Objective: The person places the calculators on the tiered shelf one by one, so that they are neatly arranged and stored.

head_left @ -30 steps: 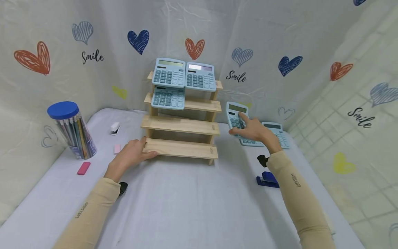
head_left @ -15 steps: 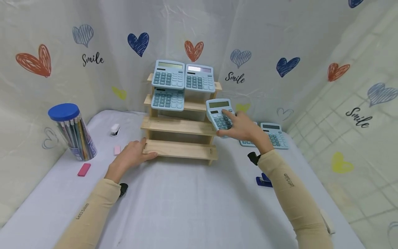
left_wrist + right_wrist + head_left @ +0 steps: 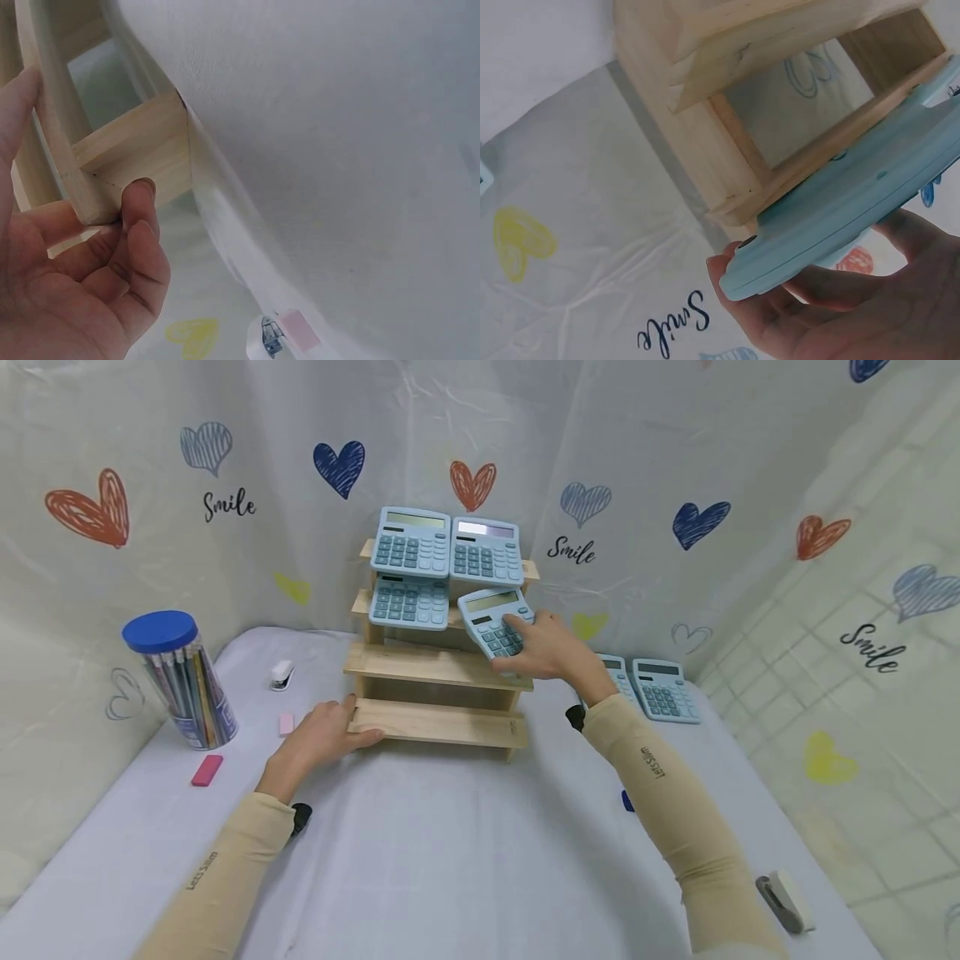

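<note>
My right hand (image 3: 546, 647) grips a light blue calculator (image 3: 491, 620) by its right side, tilted, in front of the right half of the second tier of a wooden stepped rack (image 3: 438, 667). In the right wrist view the calculator (image 3: 847, 202) lies close along a shelf edge, fingers curled under it. Two more calculators stand side by side on the top tier, and another calculator (image 3: 408, 603) sits on the second tier at left. My left hand (image 3: 318, 737) holds the left end of the lowest shelf; in the left wrist view its fingers curl around the wooden corner (image 3: 97, 202).
Two calculators (image 3: 666, 691) lie at the back right. A blue-lidded tub of pencils (image 3: 183, 681), a white mini stapler (image 3: 281, 675), a pink eraser (image 3: 287, 724) and a red eraser (image 3: 207, 770) are at left. A grey-white stapler (image 3: 785, 902) lies front right; a blue stapler is mostly hidden by the sleeve.
My right hand has carried the calculator leftward from above the back-right calculators to the second tier of the rack. My left hand keeps its hold on the lowest shelf.
</note>
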The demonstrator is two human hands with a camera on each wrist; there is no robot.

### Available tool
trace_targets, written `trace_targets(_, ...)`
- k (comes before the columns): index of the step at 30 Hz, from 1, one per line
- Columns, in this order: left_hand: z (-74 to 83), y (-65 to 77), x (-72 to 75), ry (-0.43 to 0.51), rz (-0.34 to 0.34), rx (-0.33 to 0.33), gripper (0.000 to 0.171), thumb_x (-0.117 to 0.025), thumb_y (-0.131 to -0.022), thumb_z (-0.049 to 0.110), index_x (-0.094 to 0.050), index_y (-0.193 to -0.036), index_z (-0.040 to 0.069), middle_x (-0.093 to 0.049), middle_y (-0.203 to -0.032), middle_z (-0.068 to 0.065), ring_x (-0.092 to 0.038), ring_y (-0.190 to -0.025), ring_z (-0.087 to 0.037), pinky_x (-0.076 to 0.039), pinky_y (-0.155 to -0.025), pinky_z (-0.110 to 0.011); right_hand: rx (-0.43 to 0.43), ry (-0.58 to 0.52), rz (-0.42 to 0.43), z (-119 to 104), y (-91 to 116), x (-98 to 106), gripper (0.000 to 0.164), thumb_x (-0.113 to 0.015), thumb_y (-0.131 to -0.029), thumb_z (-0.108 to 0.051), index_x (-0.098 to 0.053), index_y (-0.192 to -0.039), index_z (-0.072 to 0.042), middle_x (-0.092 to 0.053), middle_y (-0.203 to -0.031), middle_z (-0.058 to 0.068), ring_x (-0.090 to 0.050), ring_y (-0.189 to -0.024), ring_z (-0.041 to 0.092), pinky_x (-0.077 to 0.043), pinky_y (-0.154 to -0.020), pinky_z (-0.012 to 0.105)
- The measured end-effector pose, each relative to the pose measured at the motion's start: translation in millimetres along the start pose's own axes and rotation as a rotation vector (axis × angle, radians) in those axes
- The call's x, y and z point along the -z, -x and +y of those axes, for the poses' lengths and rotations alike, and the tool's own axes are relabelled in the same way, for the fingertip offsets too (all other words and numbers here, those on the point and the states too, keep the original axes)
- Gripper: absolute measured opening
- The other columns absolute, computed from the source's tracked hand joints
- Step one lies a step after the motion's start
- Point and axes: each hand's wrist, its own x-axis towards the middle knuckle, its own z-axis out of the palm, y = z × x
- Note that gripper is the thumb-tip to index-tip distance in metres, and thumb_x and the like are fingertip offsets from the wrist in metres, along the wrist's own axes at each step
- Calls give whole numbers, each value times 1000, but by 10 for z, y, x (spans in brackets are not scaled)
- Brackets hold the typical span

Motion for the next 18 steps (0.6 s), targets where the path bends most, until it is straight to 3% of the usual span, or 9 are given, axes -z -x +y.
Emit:
trace_targets(9,-28,5,-12,4,5,-1,86,-68,-92,48,-40,-142,-15,-60,-120,-40,-63,-106,-47,-51,-90,-56,-45,-47,53,-147,-217,-25,101,-49,-81,-84,-24,-161,-28,-13,-166,26,-17,-151,48,-35,-112,67)
trace_targets(13,-44,12,-18,4,13,-1,85,-68,-92,48,-40,-142,-14,-61,-119,-39,-63,-105,-46,-51,-89,-56,-58,-63,66,-254,-283,-52,103,-45,-79,-89,-24,-161,-29,-8,-166,30,-7,-153,53,-27,-116,69)
trace_targets(18,-52,11,-24,16,9,5,85,-68,-92,49,-40,-143,-13,-61,-120,-38,-62,-107,-46,-50,-90,-56,-51,-66,77,-311,-306,-68,102,-49,-79,-87,-23,-161,-32,-2,-166,31,-9,-153,53,-29,-114,69)
